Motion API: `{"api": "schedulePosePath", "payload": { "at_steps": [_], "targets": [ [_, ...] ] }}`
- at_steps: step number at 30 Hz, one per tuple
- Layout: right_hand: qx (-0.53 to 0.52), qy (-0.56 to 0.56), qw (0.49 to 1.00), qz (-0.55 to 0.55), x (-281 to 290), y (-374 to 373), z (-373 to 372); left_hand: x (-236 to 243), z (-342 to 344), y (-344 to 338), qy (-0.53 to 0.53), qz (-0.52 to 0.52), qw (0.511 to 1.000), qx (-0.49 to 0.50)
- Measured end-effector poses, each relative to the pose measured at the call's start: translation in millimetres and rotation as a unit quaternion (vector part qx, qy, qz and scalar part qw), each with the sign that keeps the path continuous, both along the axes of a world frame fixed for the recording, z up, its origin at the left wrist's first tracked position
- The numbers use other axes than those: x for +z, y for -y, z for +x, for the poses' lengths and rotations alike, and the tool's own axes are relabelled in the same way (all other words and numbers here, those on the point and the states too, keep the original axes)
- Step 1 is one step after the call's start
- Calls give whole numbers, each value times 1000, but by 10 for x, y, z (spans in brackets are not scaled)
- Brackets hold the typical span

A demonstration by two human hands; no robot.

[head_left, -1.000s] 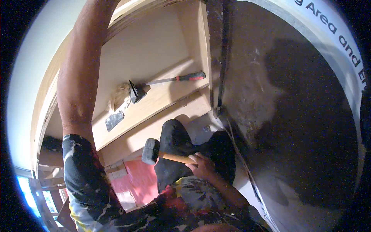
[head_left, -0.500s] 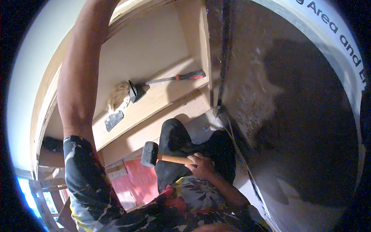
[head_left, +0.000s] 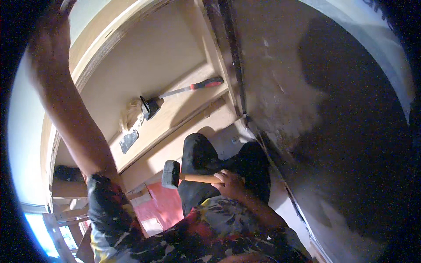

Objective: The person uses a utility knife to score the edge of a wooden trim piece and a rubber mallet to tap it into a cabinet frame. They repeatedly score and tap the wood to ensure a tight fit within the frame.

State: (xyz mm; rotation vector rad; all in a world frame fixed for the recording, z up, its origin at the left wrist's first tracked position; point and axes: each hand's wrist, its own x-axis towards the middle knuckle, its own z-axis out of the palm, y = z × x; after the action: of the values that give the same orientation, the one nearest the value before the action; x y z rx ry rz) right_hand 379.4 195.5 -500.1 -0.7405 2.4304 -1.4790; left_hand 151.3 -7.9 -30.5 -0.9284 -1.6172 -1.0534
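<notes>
My right hand (head_left: 231,184) is closed around the wooden handle of a rubber mallet (head_left: 171,174), whose black head points left over my knee. Stretched up to the far left, my left hand (head_left: 50,24) is near the pale rim of the wooden frame, dark and blurred, so its fingers cannot be made out. On the wooden shelf ahead lies a tool with a red-and-black handle (head_left: 207,84) and a metal shaft. Its shaft reaches toward a black angular piece (head_left: 150,107). Beside that are a pale, frayed bundle (head_left: 131,115) and a small grey flat piece (head_left: 129,141).
A brown, scuffed wall panel (head_left: 280,96) rises along the right, with a large shadow on it. The wooden frame (head_left: 105,39) curves along the left. Below the shelf is a red surface (head_left: 164,204). Wooden slats (head_left: 66,215) stand at the lower left.
My left arm has swung further left and the view has shifted slightly. My right hand still holds the mallet in nearly the same place.
</notes>
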Motion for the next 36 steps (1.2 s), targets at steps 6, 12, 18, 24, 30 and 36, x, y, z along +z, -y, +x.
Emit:
{"api": "schedulePosePath", "payload": {
  "at_steps": [6, 12, 18, 24, 30, 36],
  "targets": [
    [-18, 43, 998, -36, -14, -139, -23, -992, 1006, 309, 156, 319, 935, -4],
    [-30, -1, 999, -27, 298, -293, -60, -1806, 1519, -245, 305, 187, 929, 95],
    [-66, 3, 997, -43, 342, -369, -46, -1788, 1713, -18, 328, 39, 901, 283],
    [-54, -35, 997, -34, 472, -538, -59, -1897, 1903, 93, 379, -205, 846, 315],
    [-64, -13, 998, -4, 228, -612, 28, -2332, 2185, 7, 566, -2, 809, 160],
    [-88, 58, 993, 51, 167, -699, 116, -2371, 2224, -289, 528, 229, 812, -91]
  ]
}}
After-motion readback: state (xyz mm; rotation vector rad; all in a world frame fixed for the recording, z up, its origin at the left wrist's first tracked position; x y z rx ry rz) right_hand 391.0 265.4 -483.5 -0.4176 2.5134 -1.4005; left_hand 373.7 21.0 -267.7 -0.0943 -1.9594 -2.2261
